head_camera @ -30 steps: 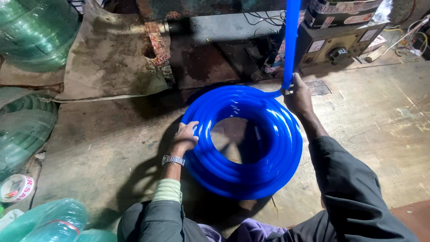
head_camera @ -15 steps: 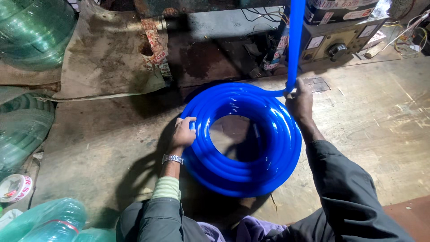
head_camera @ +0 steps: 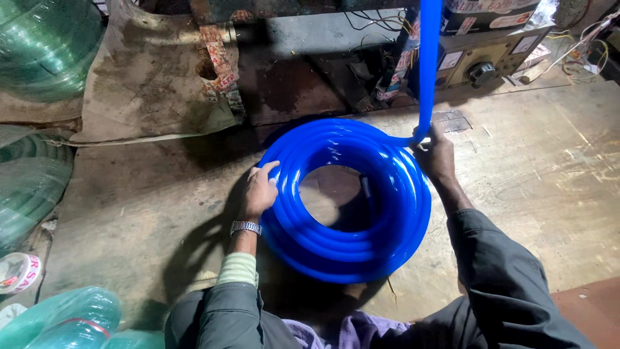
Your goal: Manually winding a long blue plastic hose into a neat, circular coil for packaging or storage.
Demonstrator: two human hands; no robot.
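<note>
Coiling in progress: blue hose coil point(head_camera: 349, 207) lies flat on the worn wooden floor point(head_camera: 529, 194), several loops stacked, hollow middle showing bare boards. Left hand point(head_camera: 260, 192) rests on the coil's left rim, fingers spread loosely and pressed on the outer loops, not wrapped around them; a metal wristwatch point(head_camera: 246, 227) sits above a striped cuff. Right hand point(head_camera: 436, 155) is at the coil's far right edge, fingers closed around the loose run of hose point(head_camera: 429, 64) that rises straight up out of view, just where it bends down onto the top loop. Judgement: one more loop is being laid; next move likely calls for the right hand to guide the run around the ring while the left pins the stack so the loops do not spring or slide. Surroundings: boards scuffed and stained, a dark stained sheet point(head_camera: 155, 84) draped behind, a metal control box with a knob point(head_camera: 481, 64) and tangled wires point(head_camera: 581, 52) at the back. Green translucent hose rolls point(head_camera: 39, 45) stacked at the left, wrapped ones low left, a tape roll point(head_camera: 16, 271) near them
</note>
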